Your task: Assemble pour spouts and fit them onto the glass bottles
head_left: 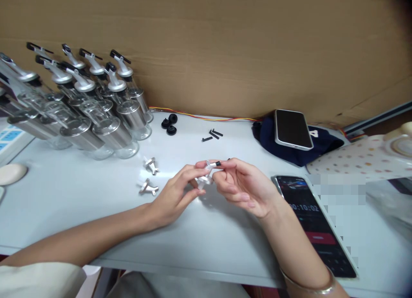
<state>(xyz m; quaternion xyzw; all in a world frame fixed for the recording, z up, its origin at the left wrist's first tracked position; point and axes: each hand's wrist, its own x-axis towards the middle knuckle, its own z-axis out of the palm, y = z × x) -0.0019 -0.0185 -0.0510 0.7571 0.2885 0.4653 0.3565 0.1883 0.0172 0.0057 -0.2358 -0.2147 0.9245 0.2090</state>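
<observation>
My left hand point(180, 188) is closed around a silver bottle pourer point(206, 177), its spout pointing up and to the right. On the spout's tip sits a small black flap cap point(218, 163). My right hand point(241, 184) pinches at that cap with thumb and forefinger, the other fingers curled below. Left of my hands lie two more silver pourers, one farther back point(150, 165) and one nearer point(148, 187). Several loose black flaps point(212, 135) are spread behind my hands. Three black rubber stoppers point(171, 129) rest near the bottles.
Glass bottles with metal sleeves and fitted pourers point(128, 113) crowd the back left. At the right are a phone showing a timer point(309, 216), a dark blue cloth point(267, 139) with a dark-screened device point(293, 129) on it, and a dotted item point(350, 156). Cardboard point(225, 49) stands behind.
</observation>
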